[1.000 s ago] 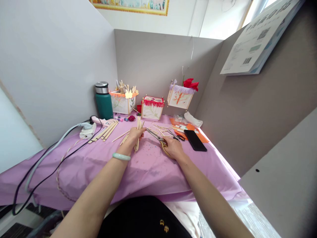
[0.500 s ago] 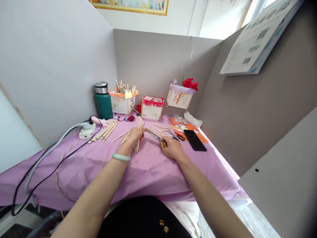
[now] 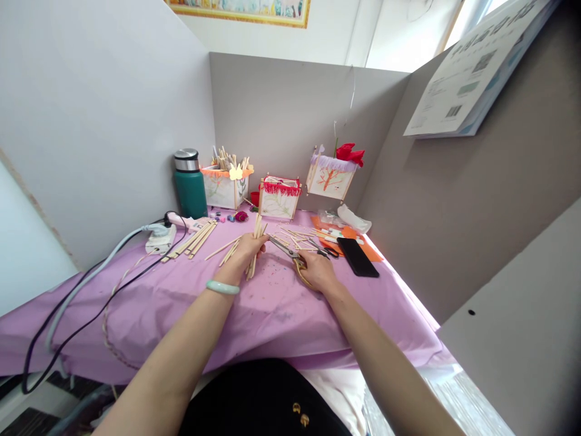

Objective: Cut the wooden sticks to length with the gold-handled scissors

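Clasping several wooden sticks (image 3: 258,225), the left hand (image 3: 247,247) is just beside the tips of the scissors (image 3: 293,254). The right hand (image 3: 318,270), to its right, grips these scissors by the handles. A black phone (image 3: 357,257) lies right of that hand.

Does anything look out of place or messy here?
Two mild things. The lilac-fringed box tilts more than the red-fringed box beside it. And coloured specks dot the pink tablecloth near the scissors, like spilled bits; I can't tell what they are.
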{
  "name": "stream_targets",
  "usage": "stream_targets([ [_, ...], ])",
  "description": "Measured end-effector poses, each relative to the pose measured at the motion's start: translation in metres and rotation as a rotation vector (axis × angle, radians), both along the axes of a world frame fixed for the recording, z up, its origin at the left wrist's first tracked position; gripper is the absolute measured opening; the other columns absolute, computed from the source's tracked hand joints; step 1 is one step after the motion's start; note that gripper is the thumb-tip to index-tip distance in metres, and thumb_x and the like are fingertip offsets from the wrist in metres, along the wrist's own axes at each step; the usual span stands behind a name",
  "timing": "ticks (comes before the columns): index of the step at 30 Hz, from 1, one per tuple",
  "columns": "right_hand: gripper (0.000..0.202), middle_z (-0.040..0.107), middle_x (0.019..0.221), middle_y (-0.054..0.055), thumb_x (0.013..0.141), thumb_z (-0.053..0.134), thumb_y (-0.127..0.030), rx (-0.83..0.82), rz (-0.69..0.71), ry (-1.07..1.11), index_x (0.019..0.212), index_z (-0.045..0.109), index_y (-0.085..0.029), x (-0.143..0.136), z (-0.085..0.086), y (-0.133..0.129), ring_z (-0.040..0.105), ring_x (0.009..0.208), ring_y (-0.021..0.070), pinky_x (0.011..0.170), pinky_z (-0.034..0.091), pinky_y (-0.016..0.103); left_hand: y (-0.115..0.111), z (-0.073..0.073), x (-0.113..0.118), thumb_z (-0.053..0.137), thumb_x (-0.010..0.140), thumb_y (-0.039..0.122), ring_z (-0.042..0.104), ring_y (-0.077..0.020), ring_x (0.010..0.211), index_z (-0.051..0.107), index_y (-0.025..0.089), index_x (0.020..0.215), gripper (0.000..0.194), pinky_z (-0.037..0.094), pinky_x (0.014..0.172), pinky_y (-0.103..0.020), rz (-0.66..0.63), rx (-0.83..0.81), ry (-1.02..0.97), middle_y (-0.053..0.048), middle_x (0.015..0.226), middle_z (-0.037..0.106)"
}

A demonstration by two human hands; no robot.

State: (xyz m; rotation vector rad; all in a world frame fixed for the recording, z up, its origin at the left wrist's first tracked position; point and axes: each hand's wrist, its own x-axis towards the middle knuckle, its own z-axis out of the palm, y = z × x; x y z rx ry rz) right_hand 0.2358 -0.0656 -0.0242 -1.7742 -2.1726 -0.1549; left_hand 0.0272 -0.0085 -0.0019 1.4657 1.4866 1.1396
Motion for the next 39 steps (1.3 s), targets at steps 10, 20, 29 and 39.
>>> stream_targets([
  [10,0.028,0.074,0.101,0.004,0.093,0.047,-0.041,0.001,0.006,0.003,0.109,0.065,-0.026,0.0,0.0,0.0,0.066,0.088,0.0195,0.069,0.037,0.026,-0.005,0.002,-0.001,0.059,0.081,0.032,0.039,-0.0097,0.035,0.054,0.017,0.052,0.033,0.029,0.042,-0.023,-0.035,-0.018,-0.009,0.002,0.037,0.042],
  [20,0.026,0.074,0.098,0.003,0.092,0.047,-0.04,0.006,0.001,0.002,0.105,0.065,-0.026,0.0,0.001,-0.001,0.065,0.086,0.019,0.067,0.035,0.026,-0.002,-0.001,-0.001,0.058,0.08,0.027,0.038,-0.0097,0.034,0.056,0.016,0.055,0.027,0.026,0.041,-0.023,-0.066,-0.039,-0.021,0.002,0.037,0.044],
  [29,0.027,0.073,0.101,0.003,0.093,0.047,-0.039,-0.001,-0.003,0.002,0.107,0.065,-0.026,0.0,0.001,0.0,0.065,0.087,0.0184,0.068,0.036,0.025,0.007,-0.007,-0.003,0.059,0.081,0.032,0.039,-0.01,0.034,0.056,0.016,0.052,0.033,0.027,0.042,-0.024,-0.047,-0.029,0.003,0.002,0.037,0.043],
  [39,0.027,0.073,0.102,0.004,0.093,0.048,-0.04,-0.014,-0.016,0.008,0.107,0.065,-0.026,-0.001,0.002,-0.001,0.065,0.09,0.0188,0.07,0.037,0.025,0.006,-0.008,-0.003,0.061,0.078,0.035,0.036,-0.0093,0.036,0.055,0.017,0.052,0.032,0.026,0.043,-0.024,-0.058,-0.023,-0.045,0.003,0.039,0.042],
])
